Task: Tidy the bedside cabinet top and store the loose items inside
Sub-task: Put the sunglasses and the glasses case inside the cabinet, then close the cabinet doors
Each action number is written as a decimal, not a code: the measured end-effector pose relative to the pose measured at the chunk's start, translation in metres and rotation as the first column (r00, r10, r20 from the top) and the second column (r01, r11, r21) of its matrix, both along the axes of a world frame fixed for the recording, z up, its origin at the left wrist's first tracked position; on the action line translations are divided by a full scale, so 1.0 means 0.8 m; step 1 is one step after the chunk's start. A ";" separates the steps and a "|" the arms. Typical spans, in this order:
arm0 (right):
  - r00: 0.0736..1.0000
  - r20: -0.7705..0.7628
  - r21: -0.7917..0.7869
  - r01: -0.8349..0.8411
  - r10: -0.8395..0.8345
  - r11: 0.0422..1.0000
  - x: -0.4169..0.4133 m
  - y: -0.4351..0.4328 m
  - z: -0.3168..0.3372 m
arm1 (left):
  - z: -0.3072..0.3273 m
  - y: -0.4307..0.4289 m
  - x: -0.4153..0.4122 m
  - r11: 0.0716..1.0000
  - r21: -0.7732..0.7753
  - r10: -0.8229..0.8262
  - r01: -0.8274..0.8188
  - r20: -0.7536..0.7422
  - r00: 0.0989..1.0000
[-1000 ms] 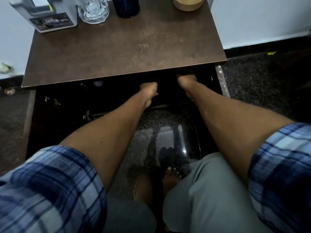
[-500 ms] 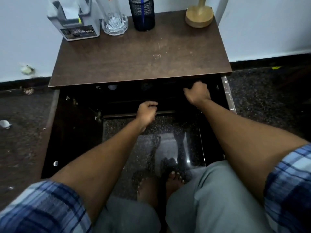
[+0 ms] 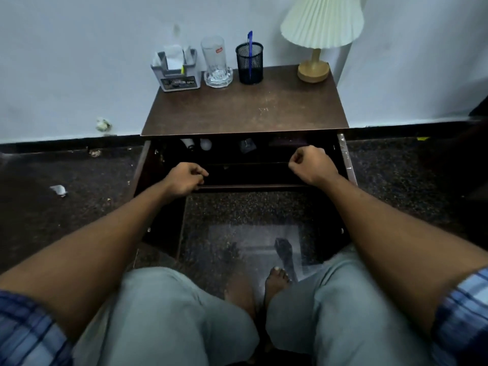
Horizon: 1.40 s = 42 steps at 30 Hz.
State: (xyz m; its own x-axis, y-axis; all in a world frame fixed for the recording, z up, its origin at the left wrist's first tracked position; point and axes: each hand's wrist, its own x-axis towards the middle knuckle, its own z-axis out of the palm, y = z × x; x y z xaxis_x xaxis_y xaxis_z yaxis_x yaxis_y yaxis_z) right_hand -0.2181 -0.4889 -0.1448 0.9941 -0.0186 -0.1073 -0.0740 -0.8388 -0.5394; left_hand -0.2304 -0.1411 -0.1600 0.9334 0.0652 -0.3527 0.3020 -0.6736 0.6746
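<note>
Along the back edge of the cabinet top, left to right: grey organiser with paper slips at the back-left corner, tall glass standing in a cut-glass dish, black mesh pen cup with one blue pen, and a lamp with pleated shade and round wooden base at the back-right corner. Scuff marks sit right of the top's middle. Under the front edge the front is open, with the left door and right door swung out. The upper shelf is dim and holds the stored items: a small white rounded item, a white dark-capped one just left of it, and a dark grey item near the middle; can't tell what they are. Left hand is at the left end of the lower shelf edge, fingers curled in, thumb against forefinger, nothing visible in the grip. Right hand is higher, near the right door, fingers closed into a fist, nothing visible held. Can't tell if either touches a shelf. Forearms bare, checked sleeves, grey trousers, bare feet on the dark speckled floor. A crumpled paper scrap lies on the floor left of the left door, and another white bit at the wall base.
</note>
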 end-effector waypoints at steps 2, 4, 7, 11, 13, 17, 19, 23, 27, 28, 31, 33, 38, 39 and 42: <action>1.000 -0.007 -0.020 -0.017 0.017 1.000 -0.023 -0.009 0.013 | 0.019 0.028 -0.030 0.996 0.086 0.018 -0.024 0.069 0.997; 1.000 -0.005 -0.030 -0.030 0.030 0.999 -0.040 -0.022 0.027 | 0.037 0.054 -0.059 0.978 0.188 0.052 -0.086 0.174 0.983; 1.000 0.009 -0.047 0.005 -0.005 0.999 -0.064 -0.047 0.045 | 0.055 0.087 -0.100 0.916 0.315 0.141 -0.247 0.324 0.935; 0.975 -0.044 -0.081 0.213 -0.217 0.974 -0.089 -0.081 0.042 | 0.046 0.127 -0.134 0.785 0.369 0.430 -0.498 0.254 0.866; 0.920 -0.169 -0.031 0.353 -0.353 0.935 -0.098 -0.095 0.036 | 0.033 0.143 -0.147 0.783 0.336 0.509 -0.524 0.138 0.850; 0.819 -0.366 0.135 0.517 -0.443 0.845 -0.116 -0.115 0.020 | 0.012 0.155 -0.164 0.867 0.253 0.433 -0.429 0.044 0.901; 0.832 -0.347 0.133 0.500 -0.432 0.856 -0.126 -0.120 0.014 | 0.007 0.155 -0.169 0.887 0.302 0.359 -0.349 0.025 0.933; 0.843 -0.389 0.164 0.459 -0.370 0.873 -0.143 -0.119 0.015 | 0.009 0.147 -0.175 0.913 0.256 0.339 -0.317 -0.046 0.940; 0.816 -0.526 0.176 0.382 -0.241 0.907 -0.148 -0.116 0.018 | 0.009 0.128 -0.174 0.842 -0.108 0.510 -0.528 -0.156 0.846; 0.809 -0.550 0.163 0.346 -0.206 0.924 -0.147 -0.115 0.019 | 0.011 0.120 -0.174 0.796 -0.192 0.543 -0.574 -0.194 0.817; 0.790 -0.603 0.162 0.257 -0.111 0.953 -0.138 -0.108 0.018 | 0.012 0.100 -0.175 0.801 -0.271 0.488 -0.534 -0.222 0.844; 0.761 -0.647 0.182 0.213 -0.047 0.960 -0.133 -0.100 0.010 | 0.009 0.095 -0.173 0.796 -0.316 0.457 -0.516 -0.246 0.855; 0.712 -0.699 0.163 0.068 0.066 0.984 -0.129 -0.065 -0.002 | -0.006 0.090 -0.166 0.822 -0.300 0.380 -0.484 -0.344 0.859; 0.715 -0.694 0.170 0.050 0.084 0.984 -0.126 -0.059 -0.003 | -0.008 0.088 -0.163 0.846 -0.286 0.346 -0.450 -0.347 0.872; 0.722 -0.677 0.196 -0.005 0.139 0.981 -0.115 -0.044 -0.009 | -0.015 0.080 -0.150 0.931 -0.218 0.213 -0.292 -0.325 0.921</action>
